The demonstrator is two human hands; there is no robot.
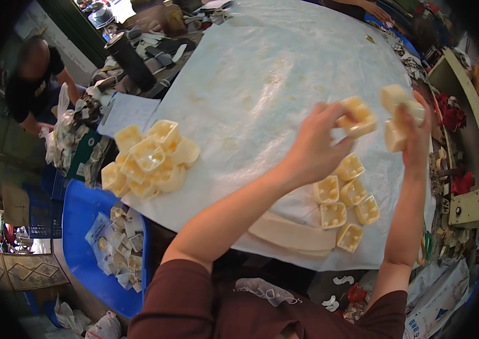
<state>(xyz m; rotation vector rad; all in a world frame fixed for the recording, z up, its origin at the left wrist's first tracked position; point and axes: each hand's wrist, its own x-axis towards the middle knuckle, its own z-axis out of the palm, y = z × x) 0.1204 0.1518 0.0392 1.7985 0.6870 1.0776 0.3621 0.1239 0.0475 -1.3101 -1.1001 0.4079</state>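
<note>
My left hand [318, 138] pinches a cream plastic cup-shaped piece [359, 118], its hollow side partly showing, above the white-covered table [239, 85]. Beside it on the right, my raised right hand [416, 133] grips several cream plastic pieces [393, 100] bunched together; motion blurs them a little. Below both hands, several more cream cup-shaped pieces [333, 215] lie loosely grouped, hollow sides up. Across from these, at the table's left edge, sits a heaped pile of the same pieces [149, 153]. A long, curved cream strip [291, 234] lies along the near edge.
A blue tub [75, 248] with cream and white scraps stands below the table's left corner. Papers [129, 114] and a dark cylinder [130, 61] lie beyond the pile. A pale machine frame [468, 107] borders the right side. One person [39, 79] works at left, another's arm [367, 8] shows at the far edge.
</note>
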